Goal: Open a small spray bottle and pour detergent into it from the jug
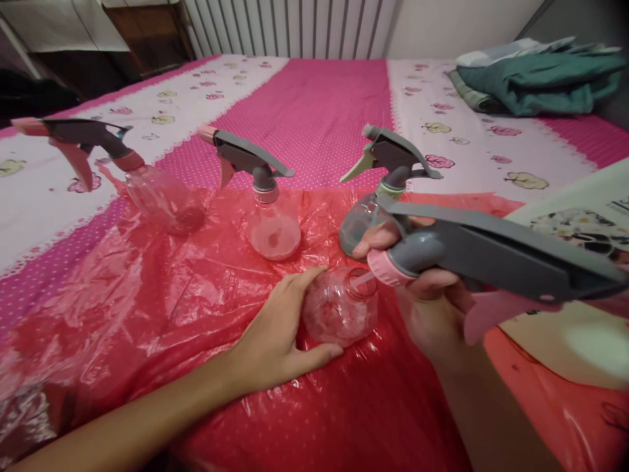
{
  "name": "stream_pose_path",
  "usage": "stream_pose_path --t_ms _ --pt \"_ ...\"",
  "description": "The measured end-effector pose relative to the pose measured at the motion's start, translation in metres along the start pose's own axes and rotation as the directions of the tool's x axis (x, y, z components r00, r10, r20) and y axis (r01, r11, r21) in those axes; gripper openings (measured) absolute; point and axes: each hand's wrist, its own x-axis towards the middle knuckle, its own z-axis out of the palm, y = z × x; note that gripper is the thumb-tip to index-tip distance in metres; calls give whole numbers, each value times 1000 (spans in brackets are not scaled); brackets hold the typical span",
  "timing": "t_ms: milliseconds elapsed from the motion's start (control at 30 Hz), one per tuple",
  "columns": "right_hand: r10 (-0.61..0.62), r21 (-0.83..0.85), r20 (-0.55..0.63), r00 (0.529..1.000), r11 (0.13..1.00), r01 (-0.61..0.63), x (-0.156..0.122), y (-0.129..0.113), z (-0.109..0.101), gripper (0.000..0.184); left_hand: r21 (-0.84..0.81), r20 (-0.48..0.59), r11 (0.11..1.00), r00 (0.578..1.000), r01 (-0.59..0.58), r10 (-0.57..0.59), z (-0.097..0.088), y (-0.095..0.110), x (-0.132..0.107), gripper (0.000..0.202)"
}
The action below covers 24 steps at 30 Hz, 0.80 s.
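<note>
My L hand is half open, curved round the clear bottle, thumb along the near side, fingers on the far-left side; it has hold of it, prob. so it won't slide, as the red plastic sheet underneath looks slick & wrinkled; my R hand is closed round the neck of a grey sprayer head, fingers by its pink collar, I'd guess to keep that end pointed at the bottle; the dip tube is in the bottle's mouth, collar just off the rim; the bottle sits in from the sheet's far edge; can't tell if it's tilted or the wide view does that; 3 more w/ heads on stand nr that edge, prob. set back out of my arms' way: a pink-trigger bottle twd the far L corner, a cloudy-pink bottle mid-edge, a green-trigger bottle partly behind my R fingers; the sheet prob. guards the bedspread vs drips.
</note>
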Motion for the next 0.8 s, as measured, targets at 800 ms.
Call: stream_pose_path --t_ms 800 --pt "98 -45 26 995 994 -97 -9 -2 -5 39 23 11 1000 1000 7 -7 -1 5 1 93"
